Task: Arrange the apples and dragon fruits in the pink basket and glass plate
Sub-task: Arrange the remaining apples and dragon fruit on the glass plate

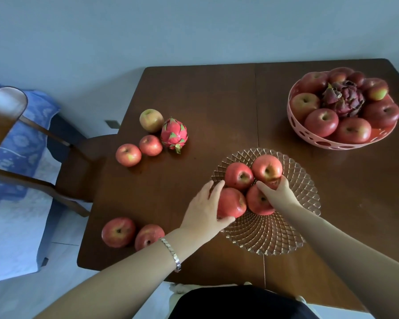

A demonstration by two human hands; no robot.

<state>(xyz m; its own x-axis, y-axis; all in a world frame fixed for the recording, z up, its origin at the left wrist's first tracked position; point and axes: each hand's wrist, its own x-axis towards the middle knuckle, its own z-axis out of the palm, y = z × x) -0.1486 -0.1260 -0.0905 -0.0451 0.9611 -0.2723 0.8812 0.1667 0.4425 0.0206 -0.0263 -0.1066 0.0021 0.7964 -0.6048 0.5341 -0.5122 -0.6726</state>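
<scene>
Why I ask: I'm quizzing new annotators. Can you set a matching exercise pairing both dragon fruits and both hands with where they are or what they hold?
Things
1. dark dragon fruit
2. bright pink dragon fruit
3. left hand
4. right hand

Places or states
A. grips a red apple at the glass plate's left edge
B. lies on the bare table
C. holds a second apple well inside the plate
D. sits in the middle of the pink basket

Pairs: 1-D, 2-B, 3-A, 4-C
</scene>
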